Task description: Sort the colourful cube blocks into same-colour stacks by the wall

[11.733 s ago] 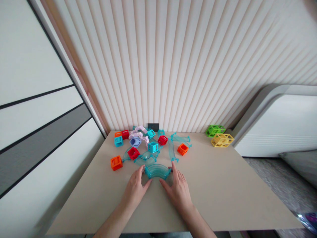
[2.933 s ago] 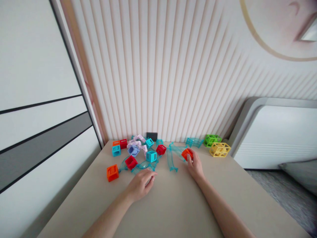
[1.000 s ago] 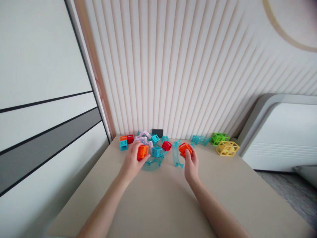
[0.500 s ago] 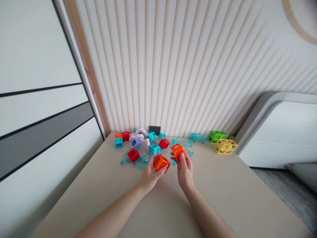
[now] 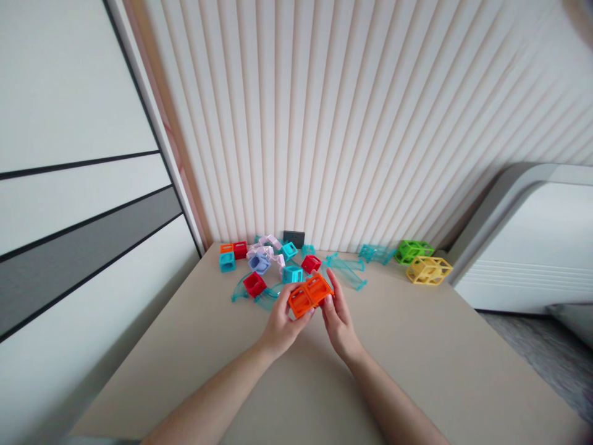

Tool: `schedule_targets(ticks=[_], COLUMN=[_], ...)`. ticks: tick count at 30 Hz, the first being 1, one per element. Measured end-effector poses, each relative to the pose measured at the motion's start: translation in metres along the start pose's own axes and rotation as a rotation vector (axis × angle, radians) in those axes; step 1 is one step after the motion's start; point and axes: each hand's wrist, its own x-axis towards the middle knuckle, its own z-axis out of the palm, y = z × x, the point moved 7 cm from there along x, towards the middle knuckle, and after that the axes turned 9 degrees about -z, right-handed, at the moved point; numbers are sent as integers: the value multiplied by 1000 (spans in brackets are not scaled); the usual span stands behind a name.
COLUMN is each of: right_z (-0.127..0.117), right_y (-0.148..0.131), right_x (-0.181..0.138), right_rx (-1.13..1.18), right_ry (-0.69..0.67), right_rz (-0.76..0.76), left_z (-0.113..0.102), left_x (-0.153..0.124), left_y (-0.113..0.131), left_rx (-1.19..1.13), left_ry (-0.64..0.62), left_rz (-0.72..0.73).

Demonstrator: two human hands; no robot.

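Two orange hollow toy blocks are held side by side above the table, touching each other. My left hand (image 5: 282, 321) is closed on the left orange block (image 5: 301, 301), thumb in front. Around the right orange block (image 5: 319, 288) my right hand (image 5: 340, 318) is closed, with its thumb at the lower edge and fingers along the right side. Just behind them lie a cyan block (image 5: 292, 274), a red block (image 5: 311, 264) and another red block (image 5: 254, 284). Whether the two orange blocks are locked together I cannot tell.
Translucent teal track pieces (image 5: 347, 270) lie on the table (image 5: 393, 358). At back left are a blue-violet block (image 5: 259, 264), lilac pieces (image 5: 269, 241) and a cyan block (image 5: 227, 262). Green (image 5: 414, 251) and yellow frames (image 5: 428, 271) stand at right. A black socket (image 5: 294, 239) is on the wall.
The two orange blocks were apart, one in each hand. My right hand has moved left and down, and its block now meets the left one. The view has shifted slightly.
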Motion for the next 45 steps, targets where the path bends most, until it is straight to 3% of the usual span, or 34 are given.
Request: schedule_targets(ticks=[7,11,13,15,22,35,45], right_z=[19,12,6,3,15,16,18], right_y=[-6,-4,-6,-9,-15,-8,-1], right_x=[-1,1,4,5,5,2,1], right_rx=[70,56,28,26,58,-70,-207], right_ry=[-74,13,42,39,-54,-196,-248], right_rz=[-30,3,7,-3,-17,-75,-136], left_z=[-13,-3,3,4,-12,-17,-20], left_x=[-1,-3,-3,-1,11,14,16], left_y=[15,11,7,3,-6,-2,-5], left_rx=[191,138,33,-88,-193,-200,-256], left_ry=[243,123,14,-18,138,53,135], left_rz=[183,136,64,-23,-171,-80,-142])
